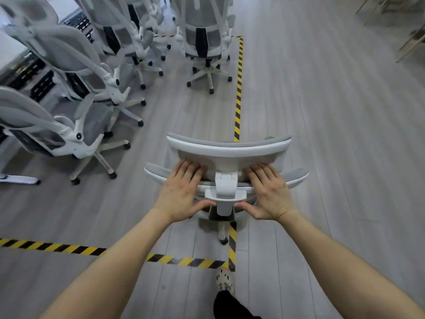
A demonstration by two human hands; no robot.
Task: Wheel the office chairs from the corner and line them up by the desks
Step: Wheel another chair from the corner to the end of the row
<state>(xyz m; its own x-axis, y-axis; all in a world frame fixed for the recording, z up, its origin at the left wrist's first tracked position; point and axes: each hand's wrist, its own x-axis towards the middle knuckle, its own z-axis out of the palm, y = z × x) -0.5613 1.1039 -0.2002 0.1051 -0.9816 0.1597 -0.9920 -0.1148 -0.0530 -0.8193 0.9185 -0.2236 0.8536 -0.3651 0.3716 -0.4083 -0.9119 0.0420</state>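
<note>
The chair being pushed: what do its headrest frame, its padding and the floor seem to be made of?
Headrest frame: white hard plastic, likely; smooth moulded shell with a soft sheen.
Padding: grey woven fabric or mesh, matte; blur hides the weave.
Floor: grey wood-look planks, probably laminate or vinyl, with visible seams.

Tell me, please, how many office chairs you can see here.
5 clearly: the pushed chair under left hand and right hand; near-left chair; mid-left chair; far-left chair; far-centre chair beside striped tape. More may hide behind the far ones.
</note>
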